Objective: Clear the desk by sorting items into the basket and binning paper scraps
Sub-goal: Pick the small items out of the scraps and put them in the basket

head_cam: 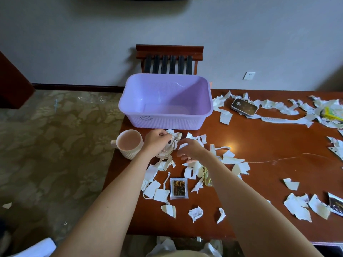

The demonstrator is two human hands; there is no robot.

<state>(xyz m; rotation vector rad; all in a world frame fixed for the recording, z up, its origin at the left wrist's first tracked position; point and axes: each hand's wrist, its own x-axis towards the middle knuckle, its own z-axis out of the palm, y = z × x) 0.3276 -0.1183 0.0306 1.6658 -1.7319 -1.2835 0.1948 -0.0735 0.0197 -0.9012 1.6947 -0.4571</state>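
A printed emblem was seen on the front wall of the lilac plastic basket (167, 121), but its lettering was too small to be read. Pale figures were shown on the dark face of a small device (244, 107) among the far paper scraps (225, 116); they could not be made out either.

The basket was set at the far left corner of the tabletop (259, 145), and only its bare floor was seen inside it. A ribbed mug (130, 143) was stood at the left edge, its handle jutting past it. A stretch of bare wood was left between the near litter and the scraps at the right, crossed only by a thin wire (278, 160).

The left hand (156, 139) was curled round a bundle of white paper strips (167, 152), just in front of the basket and beside the mug. The right hand (191, 149) was held close by but apart from it, fingers spread and loosely bent over the scraps, blurred.

A clear sachet (178, 188) with dark contents was laid between the forearms. A white comb (278, 120) was partly covered by scraps. A dark packet (336, 204) and a yellow-green one (332, 113) were cut off at the right border.
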